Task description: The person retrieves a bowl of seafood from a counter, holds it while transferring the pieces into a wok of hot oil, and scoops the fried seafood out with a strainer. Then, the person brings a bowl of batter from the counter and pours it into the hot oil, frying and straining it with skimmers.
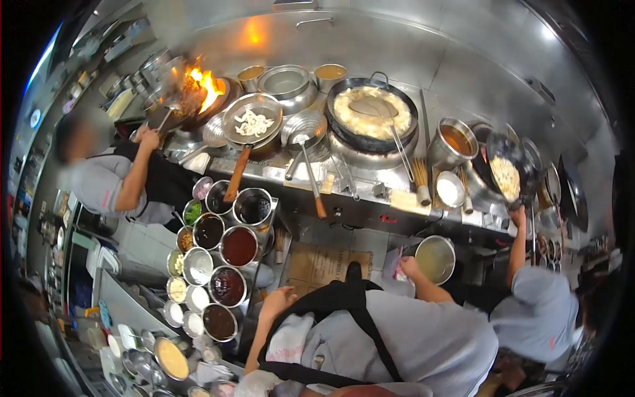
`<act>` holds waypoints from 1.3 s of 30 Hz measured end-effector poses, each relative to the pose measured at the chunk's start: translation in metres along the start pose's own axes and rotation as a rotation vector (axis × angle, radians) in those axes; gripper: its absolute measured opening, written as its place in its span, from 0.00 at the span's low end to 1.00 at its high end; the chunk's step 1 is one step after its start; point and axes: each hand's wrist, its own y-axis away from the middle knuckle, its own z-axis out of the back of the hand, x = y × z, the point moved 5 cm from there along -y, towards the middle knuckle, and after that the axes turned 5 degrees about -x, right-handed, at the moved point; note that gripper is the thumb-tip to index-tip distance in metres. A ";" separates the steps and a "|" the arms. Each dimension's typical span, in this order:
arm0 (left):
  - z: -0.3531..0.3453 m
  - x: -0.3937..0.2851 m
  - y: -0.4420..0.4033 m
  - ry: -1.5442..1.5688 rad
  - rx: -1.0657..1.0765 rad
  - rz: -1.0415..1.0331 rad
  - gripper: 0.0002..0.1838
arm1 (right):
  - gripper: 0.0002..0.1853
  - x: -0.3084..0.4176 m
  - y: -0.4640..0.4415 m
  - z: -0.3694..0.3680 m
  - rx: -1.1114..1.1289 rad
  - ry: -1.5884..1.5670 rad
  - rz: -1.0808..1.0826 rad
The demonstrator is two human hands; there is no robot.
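My left hand (280, 300) is held beside the sauce pots, fingers loosely bent and apart, with nothing visible in it. My right hand (413, 268) is closed, close to the left side of a metal pot (452, 259) of pale yellowish liquid. A clear, pinkish, plastic-looking thing (395, 269) shows at its fingertips; what the fingers grip is unclear. In front of me, a large black wok (413, 126) holds foaming oil, with a wire skimmer (401, 153) resting in it. Left of the wok, a strainer (228, 119) with a wooden handle holds pale strips.
At left, a co-worker (109, 175) tends a flaming wok (228, 92). Another co-worker (542, 308) at right grips a wok (526, 162) of pale food. Several sauce pots (246, 291) line my left side. A ladle (311, 169) and bamboo brushes (422, 185) lie along the stove. Cardboard (314, 264) covers the floor.
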 end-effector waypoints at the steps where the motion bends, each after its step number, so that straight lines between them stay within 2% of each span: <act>1: -0.018 0.015 -0.011 0.016 -0.016 0.021 0.19 | 0.12 0.026 -0.011 0.022 -0.070 -0.248 0.051; 2: -0.042 0.035 -0.026 0.040 0.019 0.040 0.20 | 0.12 0.097 -0.009 0.062 -0.130 -0.499 0.103; 4: -0.069 0.066 -0.046 0.074 0.037 0.080 0.21 | 0.11 0.206 -0.018 0.144 -0.284 -0.468 0.262; 6: -0.098 0.076 -0.051 0.056 0.315 -0.147 0.21 | 0.11 0.267 -0.034 0.209 -0.598 -0.299 0.388; 7: -0.110 0.097 -0.057 0.055 0.319 -0.149 0.21 | 0.12 0.286 -0.045 0.232 -0.666 -0.249 0.451; 9: -0.132 0.142 -0.069 -0.318 0.540 0.060 0.19 | 0.23 0.303 -0.074 0.259 -0.809 -0.040 0.530; 10: -0.122 0.118 -0.080 -0.335 0.540 0.041 0.19 | 0.32 0.307 -0.089 0.262 -0.874 0.122 0.549; 12: -0.095 0.076 -0.098 -0.279 0.397 0.174 0.20 | 0.43 0.304 -0.119 0.253 -0.696 0.200 0.359; 13: -0.123 0.122 -0.130 -0.039 0.228 0.135 0.22 | 0.50 0.295 -0.141 0.241 -0.556 0.177 0.266; 14: -0.115 0.107 -0.140 -0.044 0.227 0.126 0.22 | 0.48 0.300 -0.144 0.241 -0.425 0.225 0.167; 16: -0.065 0.031 -0.160 -0.134 0.111 -0.011 0.21 | 0.37 0.291 -0.174 0.234 -0.380 0.322 0.099; 17: -0.037 -0.005 -0.166 0.021 0.088 -0.043 0.17 | 0.37 0.291 -0.184 0.239 -0.390 0.319 0.098; 18: -0.003 -0.039 -0.167 0.177 0.066 -0.074 0.13 | 0.32 0.292 -0.192 0.246 -0.425 0.313 0.108; 20: 0.092 -0.107 -0.158 0.588 -0.107 -0.100 0.09 | 0.23 0.303 -0.194 0.266 -0.476 0.328 0.129; 22: 0.182 -0.118 -0.158 0.735 -0.429 -0.325 0.06 | 0.21 0.339 -0.161 0.310 -0.470 0.309 0.145; 24: 0.262 -0.097 -0.162 0.755 -0.714 -0.280 0.09 | 0.20 0.355 -0.140 0.343 -0.542 0.234 0.199; 26: 0.305 -0.031 -0.196 0.730 -0.853 -0.249 0.11 | 0.19 0.344 -0.139 0.360 -0.626 0.145 0.321; 28: 0.308 0.051 -0.247 0.422 -0.725 -0.051 0.14 | 0.18 0.353 -0.111 0.368 -0.660 0.115 0.331; 30: 0.283 0.048 -0.253 0.714 -0.342 0.363 0.20 | 0.18 0.343 -0.102 0.360 -0.689 0.030 0.367; 31: 0.268 0.044 -0.263 0.979 -0.090 0.310 0.23 | 0.17 0.338 -0.101 0.345 -0.643 -0.007 0.287; 32: 0.256 0.039 -0.269 1.249 0.128 0.334 0.22 | 0.18 0.338 -0.101 0.328 -0.626 0.063 0.215; 34: 0.250 0.024 -0.283 1.418 0.183 0.317 0.19 | 0.18 0.340 -0.122 0.286 -0.492 -0.011 0.190; 36: 0.236 0.038 -0.313 1.652 0.440 0.281 0.15 | 0.18 0.359 -0.126 0.261 -0.383 -0.294 -0.067; 37: 0.235 0.033 -0.315 1.586 0.310 0.282 0.14 | 0.18 0.359 -0.127 0.256 -0.394 -0.293 -0.087; 39: 0.235 0.022 -0.310 1.495 0.289 0.238 0.13 | 0.19 0.372 -0.130 0.261 -0.632 -0.213 0.222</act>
